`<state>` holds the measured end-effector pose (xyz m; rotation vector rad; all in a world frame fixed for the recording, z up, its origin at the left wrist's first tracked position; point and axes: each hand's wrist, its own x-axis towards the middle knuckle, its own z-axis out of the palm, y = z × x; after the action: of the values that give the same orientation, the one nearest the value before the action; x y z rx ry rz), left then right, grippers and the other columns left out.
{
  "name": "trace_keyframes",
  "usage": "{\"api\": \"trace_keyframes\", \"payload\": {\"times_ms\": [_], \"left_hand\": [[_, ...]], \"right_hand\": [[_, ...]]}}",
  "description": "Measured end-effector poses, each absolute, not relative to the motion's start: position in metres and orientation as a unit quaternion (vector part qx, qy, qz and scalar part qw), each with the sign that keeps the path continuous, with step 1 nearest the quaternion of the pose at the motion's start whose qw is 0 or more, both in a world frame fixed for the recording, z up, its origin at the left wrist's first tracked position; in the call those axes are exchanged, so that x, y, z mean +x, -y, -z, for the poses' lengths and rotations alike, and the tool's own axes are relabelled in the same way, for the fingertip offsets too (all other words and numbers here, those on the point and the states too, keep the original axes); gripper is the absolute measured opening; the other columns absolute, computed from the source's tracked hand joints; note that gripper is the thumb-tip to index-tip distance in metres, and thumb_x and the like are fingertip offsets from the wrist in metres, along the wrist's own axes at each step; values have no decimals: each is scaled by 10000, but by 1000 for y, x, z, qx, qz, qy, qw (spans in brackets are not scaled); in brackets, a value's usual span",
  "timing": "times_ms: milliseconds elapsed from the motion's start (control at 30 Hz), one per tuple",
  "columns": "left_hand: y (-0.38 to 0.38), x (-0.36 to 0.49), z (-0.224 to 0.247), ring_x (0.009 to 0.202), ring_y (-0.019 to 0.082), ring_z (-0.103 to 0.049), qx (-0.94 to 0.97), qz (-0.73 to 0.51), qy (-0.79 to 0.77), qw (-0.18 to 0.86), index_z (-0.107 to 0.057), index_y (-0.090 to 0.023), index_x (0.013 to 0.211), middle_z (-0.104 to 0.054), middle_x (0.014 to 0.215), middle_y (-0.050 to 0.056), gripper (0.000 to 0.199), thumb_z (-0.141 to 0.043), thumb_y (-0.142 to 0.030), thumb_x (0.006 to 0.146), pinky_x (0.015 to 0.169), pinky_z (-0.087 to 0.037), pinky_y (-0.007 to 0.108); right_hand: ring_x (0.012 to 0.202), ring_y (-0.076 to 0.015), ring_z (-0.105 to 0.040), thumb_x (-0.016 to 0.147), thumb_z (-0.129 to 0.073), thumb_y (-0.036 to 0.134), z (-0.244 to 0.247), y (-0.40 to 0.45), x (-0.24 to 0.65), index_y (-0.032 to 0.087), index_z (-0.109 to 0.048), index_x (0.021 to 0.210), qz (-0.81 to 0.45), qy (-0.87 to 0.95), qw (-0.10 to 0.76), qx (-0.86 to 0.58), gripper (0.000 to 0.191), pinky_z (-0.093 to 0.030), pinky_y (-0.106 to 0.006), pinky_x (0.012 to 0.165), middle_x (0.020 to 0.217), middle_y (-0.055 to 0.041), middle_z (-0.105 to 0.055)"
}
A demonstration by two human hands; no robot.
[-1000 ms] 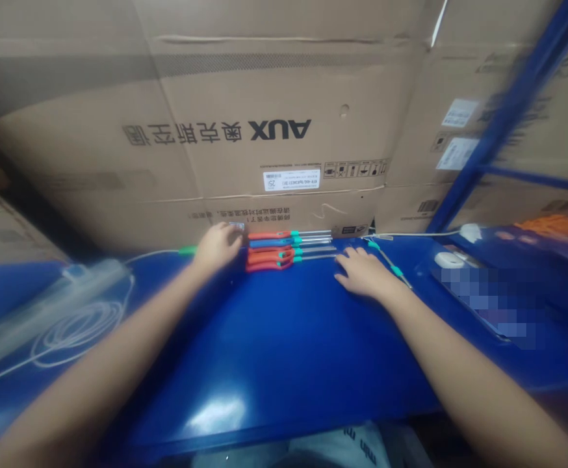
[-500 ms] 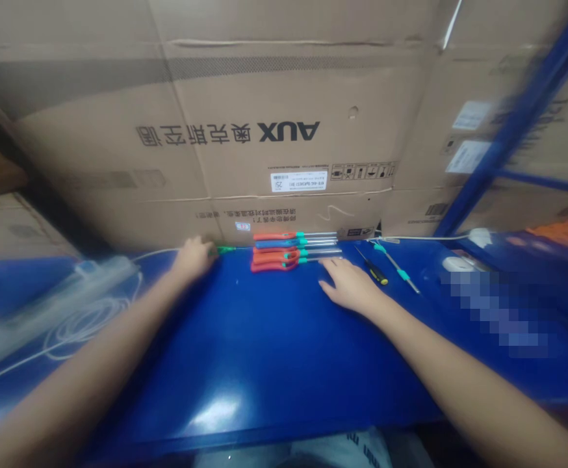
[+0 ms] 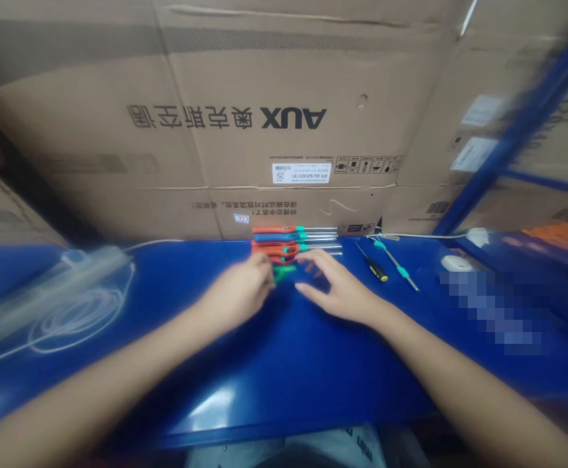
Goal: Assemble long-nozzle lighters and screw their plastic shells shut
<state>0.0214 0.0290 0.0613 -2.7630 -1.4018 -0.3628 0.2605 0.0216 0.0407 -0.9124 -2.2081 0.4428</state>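
Note:
Fingers closed, my left hand (image 3: pixel 242 286) holds a small green item (image 3: pixel 284 272), blurred, just in front of a stack of lighters. The stack has red-orange (image 3: pixel 274 230) and blue (image 3: pixel 274 238) handles, with metal tubes (image 3: pixel 323 238) pointing right. Facing the green item from the right is my right hand (image 3: pixel 340 286), its thumb and fingers apart and nothing seen between them. Its fingertips are close to the front of the stack. To its right lie a black and yellow screwdriver (image 3: pixel 375 268) and a metal rod with teal parts (image 3: pixel 396 263).
A large cardboard box (image 3: pixel 245 78) stands behind the blue tabletop (image 3: pixel 264 370). At left are a power strip (image 3: pixel 69 286) and a coiled white cable (image 3: pixel 79 312). A white round object (image 3: pixel 456 262) and orange cloth (image 3: pixel 564 231) lie at right.
My left hand has moved right with the green item, from beside the box to the front of the lighters. My right hand has shifted slightly left.

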Motion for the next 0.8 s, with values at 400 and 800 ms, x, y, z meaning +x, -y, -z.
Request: {"api": "trace_keyframes", "payload": {"times_ms": [400,800], "left_hand": [[-13,31,-15,980,228,-660,-899,163,390,-114,-591,-236,1138,-633,1159,41,289,-709,-272,876,811,-547,328],[-23,5,4,986,216,-683,-838,284,403,-235,-588,-196,1273,-711,1099,58,473,-745,-244,829,923,-544,377]], "right_hand": [[841,-165,-602,894,-695,306,-45,-23,267,198,-687,1004,-171,919,74,-347,154,-416,-256,692,998,-33,-655],[740,-132,-555,959,-601,269,-43,-23,269,187,-664,871,-111,931,82,-338,136,-358,-245,624,909,-18,-630]]}}
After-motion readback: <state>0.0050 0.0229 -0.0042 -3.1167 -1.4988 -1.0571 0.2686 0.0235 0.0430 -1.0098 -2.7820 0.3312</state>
